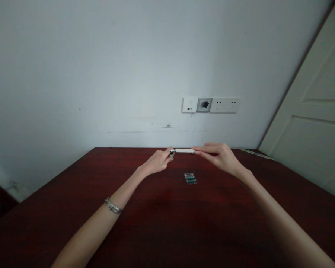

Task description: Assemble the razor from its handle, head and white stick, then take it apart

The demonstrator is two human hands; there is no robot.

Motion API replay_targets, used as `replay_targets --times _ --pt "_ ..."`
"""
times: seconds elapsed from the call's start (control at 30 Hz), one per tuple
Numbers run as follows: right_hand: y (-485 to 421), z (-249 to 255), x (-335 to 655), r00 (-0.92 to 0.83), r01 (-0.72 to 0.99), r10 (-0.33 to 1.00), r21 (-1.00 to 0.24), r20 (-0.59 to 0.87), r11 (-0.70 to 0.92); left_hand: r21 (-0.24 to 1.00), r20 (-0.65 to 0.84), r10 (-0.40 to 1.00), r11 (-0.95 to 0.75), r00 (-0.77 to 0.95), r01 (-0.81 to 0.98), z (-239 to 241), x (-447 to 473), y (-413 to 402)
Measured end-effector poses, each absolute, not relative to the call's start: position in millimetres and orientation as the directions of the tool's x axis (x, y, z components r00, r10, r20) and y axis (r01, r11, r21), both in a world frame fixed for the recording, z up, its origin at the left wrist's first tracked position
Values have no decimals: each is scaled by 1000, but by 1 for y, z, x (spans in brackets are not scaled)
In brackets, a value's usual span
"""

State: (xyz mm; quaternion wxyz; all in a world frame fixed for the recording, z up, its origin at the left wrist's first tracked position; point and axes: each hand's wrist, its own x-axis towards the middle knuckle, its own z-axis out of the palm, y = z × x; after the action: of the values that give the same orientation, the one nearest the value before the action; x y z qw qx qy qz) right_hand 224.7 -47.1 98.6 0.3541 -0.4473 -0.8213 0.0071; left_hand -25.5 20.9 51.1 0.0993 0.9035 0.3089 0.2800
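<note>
My right hand [222,158] pinches the right end of a slim white bar-shaped thing [184,150], held level above the far part of the table. At the bar's left end, my left hand [158,162] is closed on a small silver and dark thing [171,153], too small to name. That small thing seems to meet the bar's end; I cannot tell whether they are joined. Below the bar, a small clear plastic case [190,178] with green strips inside lies on the dark red table [150,223].
Behind the table stands a white wall with sockets [225,105] and a grey outlet plate [204,105]. A thin light strip [258,154] lies at the back right edge. A pale door [321,123] borders the right side.
</note>
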Motion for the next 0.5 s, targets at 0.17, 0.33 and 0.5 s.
replay_targets --times 0.17,0.33,0.5 --pt "-53 97 208 -342 671 700 -359 626 649 328 432 633 -774 642 542 46 -23 24" --pt "-42 88 208 -351 688 715 -352 604 635 361 421 646 -763 636 537 51 -25 22" --pt "-29 82 224 -341 629 726 -429 597 648 348 440 637 -771 633 533 51 -32 26"
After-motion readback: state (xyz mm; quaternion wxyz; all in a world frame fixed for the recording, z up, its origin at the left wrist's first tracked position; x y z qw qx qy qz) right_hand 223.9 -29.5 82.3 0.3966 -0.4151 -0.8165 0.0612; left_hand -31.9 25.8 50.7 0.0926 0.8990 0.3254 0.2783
